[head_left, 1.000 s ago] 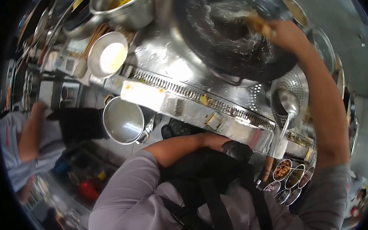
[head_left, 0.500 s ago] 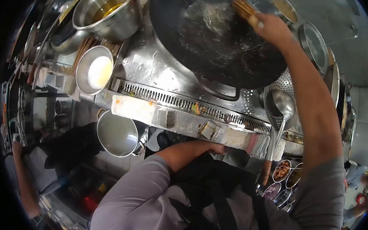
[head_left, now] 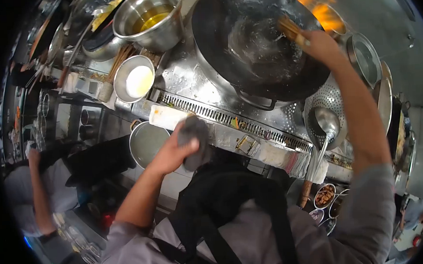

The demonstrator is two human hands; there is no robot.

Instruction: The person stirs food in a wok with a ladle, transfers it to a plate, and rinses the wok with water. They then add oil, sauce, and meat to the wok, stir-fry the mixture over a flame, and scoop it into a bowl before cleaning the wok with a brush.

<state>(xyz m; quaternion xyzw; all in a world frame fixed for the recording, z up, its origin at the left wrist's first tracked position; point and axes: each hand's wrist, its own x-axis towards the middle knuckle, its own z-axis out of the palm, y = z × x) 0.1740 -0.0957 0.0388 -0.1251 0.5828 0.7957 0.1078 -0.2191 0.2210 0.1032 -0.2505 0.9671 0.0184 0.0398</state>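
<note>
My right hand (head_left: 319,45) is closed on a bamboo brush (head_left: 290,28), its bristles inside a large black wok (head_left: 266,76) with swirling water. A folded grey cloth (head_left: 192,138) is gripped in my left hand (head_left: 174,152), between the counter's front edge and my body. Below the wok's right side, a steel ladle (head_left: 326,122) rests on a perforated strainer (head_left: 328,97).
Flames (head_left: 323,9) rise behind the wok on the right. On the left stand a steel pot of oil (head_left: 148,21) and a bowl of white contents (head_left: 134,79). Below them is a pot (head_left: 145,142). Another person's arm (head_left: 41,193) shows at far left.
My left hand has come up and left with the grey cloth in it. Flames have appeared behind the wok. The view has shifted, and the brush remains in my right hand in the wok.
</note>
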